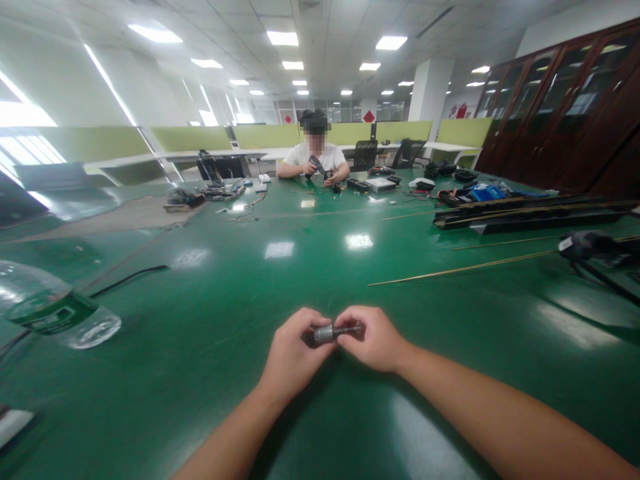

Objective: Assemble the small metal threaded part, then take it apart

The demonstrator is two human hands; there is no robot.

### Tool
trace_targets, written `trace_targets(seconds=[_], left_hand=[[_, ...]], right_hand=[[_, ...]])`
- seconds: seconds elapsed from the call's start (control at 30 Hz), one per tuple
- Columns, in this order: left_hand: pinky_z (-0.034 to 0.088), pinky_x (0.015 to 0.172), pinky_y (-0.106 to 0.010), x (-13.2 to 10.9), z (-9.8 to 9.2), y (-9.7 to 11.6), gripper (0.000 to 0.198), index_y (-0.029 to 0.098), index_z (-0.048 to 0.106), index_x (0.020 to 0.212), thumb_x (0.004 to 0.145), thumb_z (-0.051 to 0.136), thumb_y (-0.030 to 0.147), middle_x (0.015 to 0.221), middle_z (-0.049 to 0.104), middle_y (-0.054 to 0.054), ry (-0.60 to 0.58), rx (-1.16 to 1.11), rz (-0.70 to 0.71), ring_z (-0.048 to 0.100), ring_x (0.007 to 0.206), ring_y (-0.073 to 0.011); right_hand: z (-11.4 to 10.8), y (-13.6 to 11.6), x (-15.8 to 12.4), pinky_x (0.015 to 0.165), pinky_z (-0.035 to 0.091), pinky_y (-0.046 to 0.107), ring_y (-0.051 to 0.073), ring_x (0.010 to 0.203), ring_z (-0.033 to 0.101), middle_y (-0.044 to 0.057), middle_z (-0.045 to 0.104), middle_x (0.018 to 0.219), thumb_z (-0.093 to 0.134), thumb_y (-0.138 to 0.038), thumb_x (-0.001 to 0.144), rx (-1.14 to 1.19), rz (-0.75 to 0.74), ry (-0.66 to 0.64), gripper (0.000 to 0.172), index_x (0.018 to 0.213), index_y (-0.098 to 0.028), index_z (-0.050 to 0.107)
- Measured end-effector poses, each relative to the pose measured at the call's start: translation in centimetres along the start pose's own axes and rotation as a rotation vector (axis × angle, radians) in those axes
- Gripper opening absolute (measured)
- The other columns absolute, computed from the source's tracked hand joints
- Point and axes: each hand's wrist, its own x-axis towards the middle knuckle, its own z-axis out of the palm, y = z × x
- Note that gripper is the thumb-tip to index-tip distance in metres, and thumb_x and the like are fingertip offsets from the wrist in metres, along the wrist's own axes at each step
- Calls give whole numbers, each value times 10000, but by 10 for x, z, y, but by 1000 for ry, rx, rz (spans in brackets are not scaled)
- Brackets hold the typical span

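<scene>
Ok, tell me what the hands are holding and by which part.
A grey metal cylinder with a thin shaft: the left hand grips the cylinder, the right hand the shaft.

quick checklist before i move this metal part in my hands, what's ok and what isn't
1. Left hand on the thick cylinder of the metal part: ok, thumb and fingers close around it.
2. Right hand on the thin shaft: ok, it holds the far end.
3. Grip tight enough not to slip: cannot tell from one picture.
4. Bottle away from both hands: ok, it is well off to the left.
5. Thin rods clear of the hands: ok, they lie ahead and to the right.
6. Cylinder and shaft firmly joined: cannot tell, the fingers hide parts of both.
</scene>
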Motion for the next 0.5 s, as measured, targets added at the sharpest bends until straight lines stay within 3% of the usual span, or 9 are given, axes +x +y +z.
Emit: trace_targets(seconds=[0.5], left_hand=[[419, 655, -255, 1, -1, -1, 114, 195, 653, 795, 731, 746, 214, 778, 621, -3, -21, 75, 34, 584, 738, -159]], right_hand=[[-1, 3, 0, 632, 472, 255, 163, 681, 617, 16, 674, 766, 657, -139, 738, -8, 32, -36, 72, 799, -178, 657]])
